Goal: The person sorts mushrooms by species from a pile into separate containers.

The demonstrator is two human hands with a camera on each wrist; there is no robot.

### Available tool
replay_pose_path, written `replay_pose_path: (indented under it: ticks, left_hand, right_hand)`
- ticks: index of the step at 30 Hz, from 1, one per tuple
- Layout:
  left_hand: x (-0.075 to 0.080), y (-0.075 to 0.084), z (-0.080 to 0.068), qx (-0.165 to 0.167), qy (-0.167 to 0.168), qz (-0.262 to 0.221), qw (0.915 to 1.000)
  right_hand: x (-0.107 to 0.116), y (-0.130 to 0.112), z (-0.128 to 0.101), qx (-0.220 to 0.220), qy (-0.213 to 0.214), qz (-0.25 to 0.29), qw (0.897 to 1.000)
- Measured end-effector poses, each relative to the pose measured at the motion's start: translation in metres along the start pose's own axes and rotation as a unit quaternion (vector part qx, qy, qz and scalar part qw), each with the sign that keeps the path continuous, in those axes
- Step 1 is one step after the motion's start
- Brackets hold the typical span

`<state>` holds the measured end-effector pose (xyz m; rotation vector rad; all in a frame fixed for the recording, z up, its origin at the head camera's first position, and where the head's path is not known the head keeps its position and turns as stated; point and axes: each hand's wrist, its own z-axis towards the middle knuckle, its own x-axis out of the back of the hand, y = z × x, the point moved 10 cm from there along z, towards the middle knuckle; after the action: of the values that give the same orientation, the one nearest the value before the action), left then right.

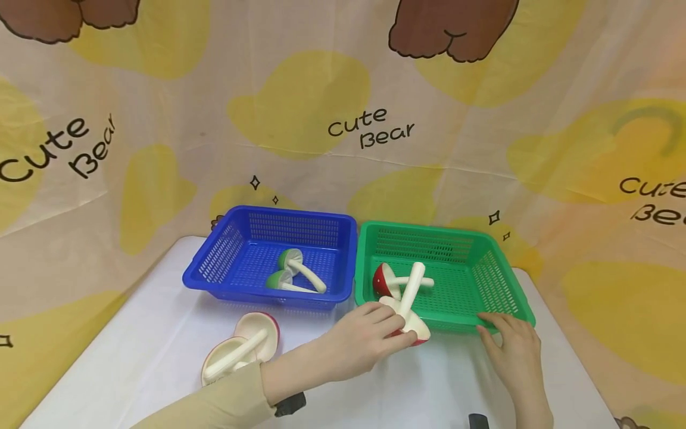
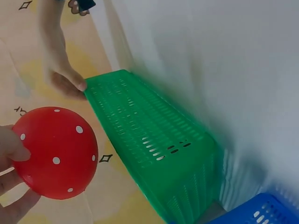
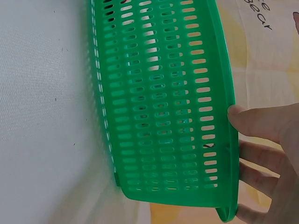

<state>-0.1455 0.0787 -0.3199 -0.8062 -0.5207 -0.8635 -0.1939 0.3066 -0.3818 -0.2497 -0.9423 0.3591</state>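
My left hand (image 1: 365,338) grips a toy mushroom (image 1: 420,326) by its cap, just over the near edge of the green basket (image 1: 455,326). The cap is red with white dots, as the left wrist view shows, and its white stem points up. Inside that basket lies another red-capped mushroom (image 1: 383,280) on its side. With thumb and fingers, my right hand (image 1: 511,345) holds the green basket's rim at the near right corner; the right wrist view shows the thumb (image 3: 247,120) on the rim's near side.
To the left stands a blue basket (image 1: 214,286) with two green-capped mushrooms (image 1: 280,279) in it. Two more mushrooms with pinkish-red rims (image 1: 270,333) lie on the white table (image 1: 150,345), partly behind my left forearm. A printed cloth (image 1: 300,107) hangs behind the baskets.
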Motion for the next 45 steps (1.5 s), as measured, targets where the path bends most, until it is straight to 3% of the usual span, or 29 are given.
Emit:
replay_pose_path:
  ticks: [9,14,23,30,40,45]
  left_hand:
    - [-0.024,-0.005,0.028,-0.056,-0.005,0.016,0.9983]
    - [-0.043,-0.010,0.044,-0.074,-0.027,0.011,0.9968]
    - [-0.084,-0.030,0.064,-0.047,-0.118,-0.039,0.9911]
    - [-0.118,-0.047,0.071,0.003,-0.208,-0.075,0.9753]
    - [-0.147,-0.042,0.070,0.003,-0.243,-0.104,0.9645]
    - [-0.158,-0.039,0.064,0.004,-0.279,-0.095,0.9555]
  right_hand:
    - [0.000,0.001,-0.001,-0.002,0.007,0.001,1.000]
    - [0.000,0.001,-0.001,-0.004,0.007,0.001,1.000]
    - [-0.001,0.001,0.000,-0.012,-0.003,-0.001,1.000]
    - [0.000,0.002,0.000,-0.015,-0.003,0.003,1.000]
    - [-0.001,0.004,-0.001,-0.018,-0.005,0.002,1.000]
    - [-0.001,0.005,-0.001,-0.022,-0.008,0.005,1.000]
